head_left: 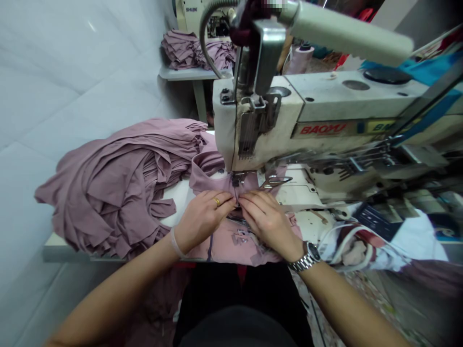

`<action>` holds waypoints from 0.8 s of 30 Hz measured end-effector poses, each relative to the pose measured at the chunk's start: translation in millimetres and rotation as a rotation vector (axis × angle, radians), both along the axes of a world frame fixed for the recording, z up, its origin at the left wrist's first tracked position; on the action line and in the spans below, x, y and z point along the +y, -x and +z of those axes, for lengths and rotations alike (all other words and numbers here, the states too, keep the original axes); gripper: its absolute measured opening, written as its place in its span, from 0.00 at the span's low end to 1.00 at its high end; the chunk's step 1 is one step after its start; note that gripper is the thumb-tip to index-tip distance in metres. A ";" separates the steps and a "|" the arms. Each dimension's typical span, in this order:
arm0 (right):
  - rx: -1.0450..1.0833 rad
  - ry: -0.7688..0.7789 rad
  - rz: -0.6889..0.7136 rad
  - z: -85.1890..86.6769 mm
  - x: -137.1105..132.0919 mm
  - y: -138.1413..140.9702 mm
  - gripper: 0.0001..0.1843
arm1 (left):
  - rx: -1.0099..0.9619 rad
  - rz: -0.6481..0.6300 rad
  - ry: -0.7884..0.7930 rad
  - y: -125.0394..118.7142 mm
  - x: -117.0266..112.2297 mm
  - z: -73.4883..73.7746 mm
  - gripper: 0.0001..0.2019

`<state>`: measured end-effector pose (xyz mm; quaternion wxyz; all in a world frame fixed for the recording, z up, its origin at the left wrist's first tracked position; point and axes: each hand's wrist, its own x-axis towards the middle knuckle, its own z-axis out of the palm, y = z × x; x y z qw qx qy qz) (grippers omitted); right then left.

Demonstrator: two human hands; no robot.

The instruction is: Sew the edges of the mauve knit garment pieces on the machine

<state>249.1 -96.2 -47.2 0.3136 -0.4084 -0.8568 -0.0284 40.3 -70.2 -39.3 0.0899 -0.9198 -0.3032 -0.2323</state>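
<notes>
A mauve fabric piece (213, 183) lies under the presser foot (237, 179) of a cream sewing machine (226, 130). My left hand (204, 214) pinches the near edge of this fabric, just left of the needle area. On the other side, my right hand (267, 219) grips the same edge, with its fingertips almost meeting those of the left. Both hands rest close in front of the foot. Beneath them, a pink printed cloth (231, 241) covers the front of the machine bed. The fingertips partly hide the fabric edge.
A large heap of mauve fabric pieces (119, 178) spreads over the table at left, against a white wall (54, 62). More mauve stacks (184, 50) sit on a table behind. Scissors (277, 180) or a similar wire-handled item lie right of the foot. White cloth (415, 236) hangs at right.
</notes>
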 end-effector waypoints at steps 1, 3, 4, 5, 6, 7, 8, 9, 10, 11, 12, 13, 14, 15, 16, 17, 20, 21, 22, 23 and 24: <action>0.012 0.005 -0.005 -0.6 0.5 1.2 0.13 | -0.005 0.001 -0.005 -1.1 0.3 0.0 0.10; 0.047 0.026 -0.024 -2.4 3.1 4.2 0.13 | -0.010 0.009 -0.002 -3.9 1.0 0.4 0.11; 0.072 0.038 -0.036 -3.4 5.0 5.8 0.12 | -0.014 0.015 0.003 -5.3 1.4 0.6 0.11; 0.099 0.051 -0.051 -4.5 7.0 7.5 0.12 | -0.020 0.024 0.008 -6.6 1.8 0.9 0.12; 0.124 0.063 -0.067 -5.4 8.9 9.1 0.12 | -0.026 0.032 0.013 -7.7 2.5 1.3 0.12; 0.141 0.073 -0.085 -6.1 10.5 10.6 0.12 | -0.031 0.039 0.021 -8.6 3.2 1.8 0.12; 0.148 0.083 -0.105 -6.6 11.6 12.0 0.13 | -0.035 0.043 0.030 -9.3 4.2 2.3 0.12; 0.146 0.091 -0.127 -6.8 12.1 13.2 0.13 | -0.038 0.045 0.035 -9.7 5.3 2.8 0.12; 0.135 0.097 -0.148 -6.8 12.1 14.2 0.14 | -0.039 0.045 0.041 -9.9 6.5 3.2 0.12; 0.121 0.098 -0.160 -6.8 11.6 14.9 0.15 | -0.039 0.044 0.046 -9.9 7.9 3.5 0.12; 0.107 0.091 -0.161 -6.8 10.8 15.3 0.16 | -0.042 0.043 0.048 -9.8 9.3 3.6 0.13; 0.095 0.079 -0.152 -7.0 10.1 15.2 0.17 | -0.046 0.043 0.049 -9.6 10.7 3.5 0.13; 0.085 0.062 -0.135 -7.3 9.5 14.5 0.18 | -0.049 0.042 0.054 -9.4 12.1 3.2 0.13; 0.075 0.040 -0.115 -7.8 9.4 13.1 0.18 | -0.051 0.041 0.063 -9.3 13.2 2.9 0.13; 0.062 0.019 -0.093 -8.4 9.8 10.8 0.18 | -0.052 0.042 0.074 -9.3 13.9 2.5 0.13; 0.046 -0.001 -0.072 -8.8 10.7 7.6 0.18 | -0.050 0.043 0.087 -9.3 14.4 2.3 0.13; -0.018 -0.022 -0.002 -7.9 16.1 -7.4 0.17 | -0.039 0.047 0.148 -7.9 14.9 4.3 0.12; -0.035 -0.009 0.019 -6.4 18.4 -13.6 0.16 | -0.039 0.043 0.180 -6.1 16.2 6.4 0.12; -0.046 0.007 0.031 -4.3 20.8 -19.8 0.16 | -0.044 0.031 0.222 -3.1 18.9 9.5 0.12; -0.051 0.022 0.034 -1.5 23.3 -25.8 0.15 | -0.058 0.018 0.272 1.4 23.8 13.6 0.12; -0.054 0.028 0.033 1.7 26.0 -31.3 0.14 | -0.084 0.014 0.320 7.6 31.4 18.6 0.12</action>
